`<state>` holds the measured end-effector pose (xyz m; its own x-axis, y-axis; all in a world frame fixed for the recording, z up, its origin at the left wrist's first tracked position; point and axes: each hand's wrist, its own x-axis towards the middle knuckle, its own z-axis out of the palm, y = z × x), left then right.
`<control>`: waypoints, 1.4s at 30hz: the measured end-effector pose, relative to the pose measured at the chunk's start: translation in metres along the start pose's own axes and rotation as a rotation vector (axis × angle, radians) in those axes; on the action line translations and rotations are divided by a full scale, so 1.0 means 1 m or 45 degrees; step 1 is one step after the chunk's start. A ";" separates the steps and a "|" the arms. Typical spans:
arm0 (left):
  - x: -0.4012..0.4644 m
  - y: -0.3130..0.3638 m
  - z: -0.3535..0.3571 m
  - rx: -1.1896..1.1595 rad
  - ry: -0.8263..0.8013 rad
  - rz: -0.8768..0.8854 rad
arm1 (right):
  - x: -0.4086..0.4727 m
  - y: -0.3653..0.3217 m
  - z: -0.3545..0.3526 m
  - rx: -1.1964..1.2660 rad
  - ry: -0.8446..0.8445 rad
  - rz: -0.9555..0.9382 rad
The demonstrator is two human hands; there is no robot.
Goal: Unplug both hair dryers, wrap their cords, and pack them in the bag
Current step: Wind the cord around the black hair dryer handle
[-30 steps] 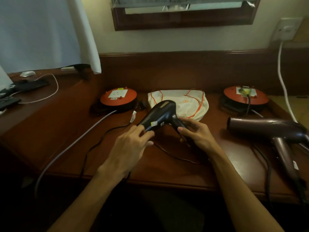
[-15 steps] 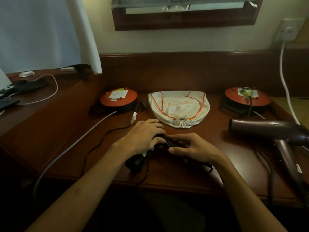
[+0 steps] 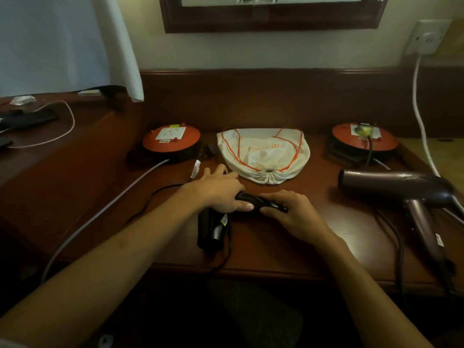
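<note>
a dark reddish-brown wooden desk (image 3: 296, 249) carries everything, with a raised wooden back along its far edge. at the far left stands a round orange cable reel (image 3: 171, 141), a pale grey cable (image 3: 100, 214) running from it toward the near left edge. a cream drawstring bag (image 3: 263, 154) with orange cords lies flat at the far middle. a second orange cable reel (image 3: 365, 139) sits at the far right. a small black hair dryer (image 3: 213, 229) lies near the middle, under both hands. a larger purple hair dryer (image 3: 401, 189) lies at the right, its dark cord (image 3: 399, 247) trailing over the near edge.
</note>
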<state>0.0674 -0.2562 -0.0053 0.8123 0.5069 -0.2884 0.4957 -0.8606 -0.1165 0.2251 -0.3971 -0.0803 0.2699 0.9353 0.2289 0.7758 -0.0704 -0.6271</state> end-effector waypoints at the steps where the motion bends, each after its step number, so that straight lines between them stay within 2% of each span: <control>1: 0.003 -0.004 -0.005 -0.064 -0.053 0.007 | -0.002 0.002 0.001 0.052 0.036 -0.002; 6: 0.011 -0.025 -0.001 -0.476 -0.128 0.096 | -0.009 0.004 0.009 0.044 0.190 -0.029; 9: 0.010 -0.026 0.005 -0.472 -0.073 0.112 | -0.011 0.002 0.009 0.029 0.218 -0.053; 18: 0.004 -0.014 0.027 -0.490 0.485 0.045 | -0.007 0.000 0.013 -0.111 0.385 -0.088; 21: 0.006 -0.012 0.032 -0.535 0.586 -0.006 | -0.010 -0.009 0.016 -0.353 0.635 -0.111; 23: 0.005 -0.020 0.035 -0.764 0.644 0.025 | -0.021 -0.031 0.023 -0.194 0.745 -0.135; 24: 0.004 -0.027 0.038 -0.941 0.683 0.048 | -0.028 -0.046 0.027 -0.054 0.666 -0.110; 26: -0.001 -0.040 0.045 -1.236 0.760 0.027 | -0.036 -0.071 0.041 0.164 0.332 0.065; 28: -0.004 -0.049 0.050 -1.343 0.787 -0.004 | -0.034 -0.083 0.055 0.280 0.009 0.186; 29: -0.006 -0.051 0.052 -1.352 0.779 -0.007 | -0.031 -0.086 0.061 0.355 -0.064 0.192; 31: -0.009 -0.057 0.054 -1.373 0.767 -0.008 | -0.023 -0.088 0.061 0.698 -0.115 0.272; 34: -0.015 -0.066 0.059 -1.477 0.811 0.015 | -0.020 -0.082 0.043 1.496 -0.229 0.500; 38: -0.016 -0.061 0.066 -1.486 0.953 -0.002 | -0.032 -0.061 0.021 1.770 -0.460 0.480; 40: -0.016 -0.057 0.067 -1.472 1.018 -0.007 | -0.041 -0.054 0.016 1.987 -0.489 0.469; 42: -0.019 -0.054 0.069 -1.479 1.073 -0.041 | -0.049 -0.046 0.012 2.076 -0.513 0.442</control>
<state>0.0045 -0.2225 -0.0591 0.5292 0.7557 0.3859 0.1491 -0.5306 0.8344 0.1694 -0.4359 -0.0720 -0.0608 0.9933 -0.0984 -0.6912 -0.1130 -0.7137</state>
